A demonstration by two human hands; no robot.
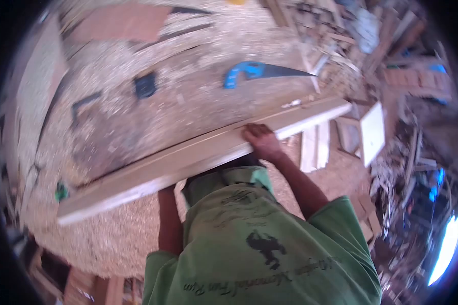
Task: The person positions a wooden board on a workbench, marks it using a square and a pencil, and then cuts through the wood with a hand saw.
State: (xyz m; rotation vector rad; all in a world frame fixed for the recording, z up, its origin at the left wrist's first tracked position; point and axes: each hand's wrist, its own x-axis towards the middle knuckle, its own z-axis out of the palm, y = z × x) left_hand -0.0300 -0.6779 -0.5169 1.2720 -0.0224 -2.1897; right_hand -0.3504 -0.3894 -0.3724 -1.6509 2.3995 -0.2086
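A long, pale wooden beam [203, 152] lies slantwise in front of my body, its right end farther away than its left. My right hand [262, 141] grips the beam right of its middle, with the fingers curled over the upper face. At the beam's near side, my left hand [167, 191] meets the underside; its fingers are hidden by the wood. Beyond the beam lies a handsaw [244, 71] with a blue handle, its dark blade pointing right.
A dark square object [145, 85] and a dark L-shaped piece [84, 104] lie on the sawdust-covered surface [188, 71]. A small green object [61, 191] is by the beam's left end. Wood scraps [336, 56] pile up at right, near a pale box-like wooden piece [372, 133].
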